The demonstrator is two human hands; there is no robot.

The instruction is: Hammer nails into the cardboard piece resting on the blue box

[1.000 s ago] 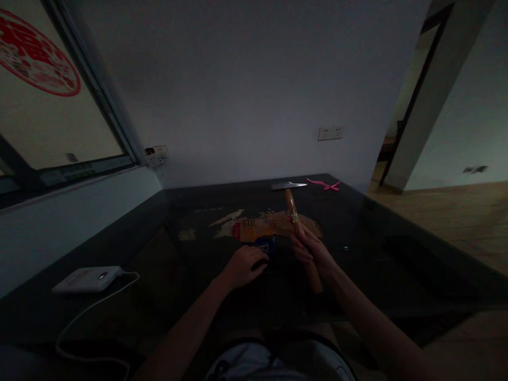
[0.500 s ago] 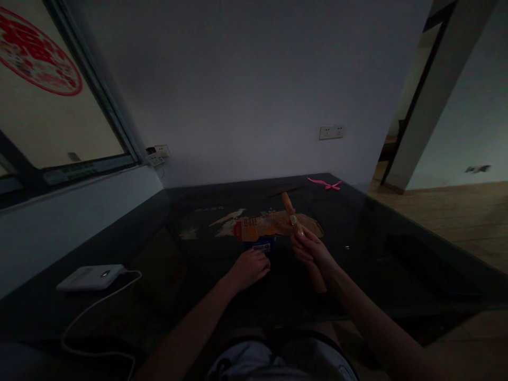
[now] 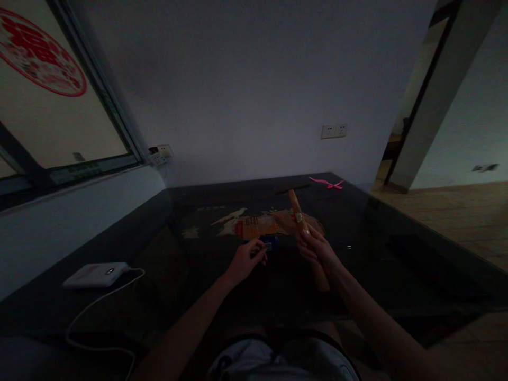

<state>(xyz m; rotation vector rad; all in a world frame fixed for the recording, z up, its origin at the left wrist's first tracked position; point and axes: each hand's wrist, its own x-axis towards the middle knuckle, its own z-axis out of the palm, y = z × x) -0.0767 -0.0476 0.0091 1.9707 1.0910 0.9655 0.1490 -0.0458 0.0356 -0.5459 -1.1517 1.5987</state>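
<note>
My right hand (image 3: 317, 247) is closed around a long brown stick-shaped thing (image 3: 294, 203) with a pale round mark partway along it. Its far end tilts up and away, and its thick lower end points towards me. In this dim light I cannot make out its kind. My left hand (image 3: 245, 260) has bent fingers with a gap between them, close against a small blue item (image 3: 273, 242) with a pale label. The fingers cover its left part. Behind both hands lies a flat brown wrapper-like piece (image 3: 262, 225) with a red left end, partly hidden by the stick.
On the dark glossy table (image 3: 206, 296), a white power bank (image 3: 97, 275) with a white cable (image 3: 93, 304) sits at left. A pink ribbon (image 3: 327, 183) lies at the back right. A dark flat thing (image 3: 434, 264) rests near the right edge. A wall stands behind.
My left hand has gone from a loose fist to a looser shape, with fingers lifted against the blue item's left part. The stick stays in my right hand; the view has shifted slightly.
</note>
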